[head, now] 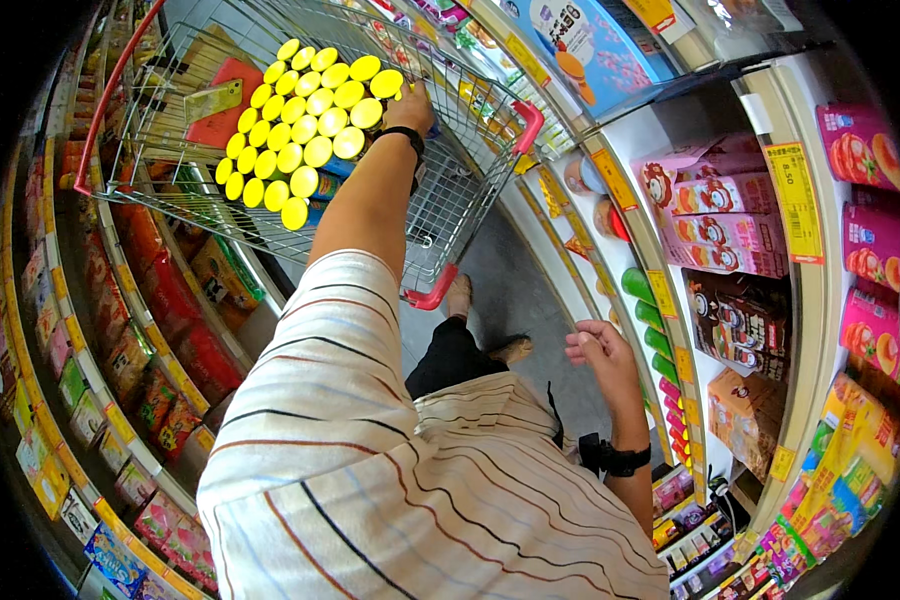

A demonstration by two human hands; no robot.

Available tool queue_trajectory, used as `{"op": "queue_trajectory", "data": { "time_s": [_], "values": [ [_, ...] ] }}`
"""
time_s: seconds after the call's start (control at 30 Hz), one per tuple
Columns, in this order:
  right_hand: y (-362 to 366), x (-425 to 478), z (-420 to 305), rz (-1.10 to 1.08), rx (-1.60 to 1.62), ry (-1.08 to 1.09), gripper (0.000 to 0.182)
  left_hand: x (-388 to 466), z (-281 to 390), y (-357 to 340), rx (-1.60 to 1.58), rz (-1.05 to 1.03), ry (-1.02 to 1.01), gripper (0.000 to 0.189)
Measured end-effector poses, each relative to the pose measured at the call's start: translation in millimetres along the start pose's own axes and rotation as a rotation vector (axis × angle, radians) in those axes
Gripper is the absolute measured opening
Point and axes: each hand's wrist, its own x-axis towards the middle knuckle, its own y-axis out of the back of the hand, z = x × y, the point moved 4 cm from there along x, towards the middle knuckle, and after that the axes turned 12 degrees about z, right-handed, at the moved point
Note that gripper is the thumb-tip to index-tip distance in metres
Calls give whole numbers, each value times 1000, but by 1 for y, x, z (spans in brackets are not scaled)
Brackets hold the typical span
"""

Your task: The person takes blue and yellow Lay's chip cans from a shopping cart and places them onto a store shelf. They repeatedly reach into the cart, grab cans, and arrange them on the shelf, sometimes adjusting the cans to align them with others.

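A wire shopping cart (450, 217) with red plastic corners holds several rows of upright canisters with yellow lids (319, 101). My left hand (411, 109) reaches over the cart and is closed around the edge of a yellow-lidded canister (386, 84) at the end of the group; its fingertips are partly hidden. Beside the canisters lie a red flat item (229, 124) and a phone-like yellowish object (214, 101). Away from the cart, my right hand (604, 352) hangs in front of the right-hand shelves, its fingers loosely bent and apart, with nothing in it.
Shelves with packaged snacks (172, 300) run along the left. On the right, shelves hold pink boxes (727, 225), brown boxes (746, 412) and green-topped items (649, 315). A yellow price tag (795, 202) is fixed to a shelf edge. My feet (459, 294) stand on the grey floor beside the cart.
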Motion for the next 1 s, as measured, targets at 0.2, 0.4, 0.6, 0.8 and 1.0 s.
{"op": "queue_trajectory", "data": {
  "time_s": [0.2, 0.4, 0.6, 0.8, 1.0],
  "values": [
    [-3, 3, -1, -15, -32, -23, 31, -4, 4, -6, 46, 30, 71, 47],
    [-12, 1, -5, -17, -58, -32, 29, -16, 24, 12, -2, 108, 42, 29],
    [-16, 5, -3, -62, -80, -42, 31, -31, 6, 8, 96, 115, 11, 44],
    [-27, 11, -10, -152, -52, 61, 28, -45, 10, 91, -4, 99, -103, 64],
    [-38, 5, -43, -190, -76, 230, 32, -88, 17, 229, -225, 60, -143, 65]
  ]
}}
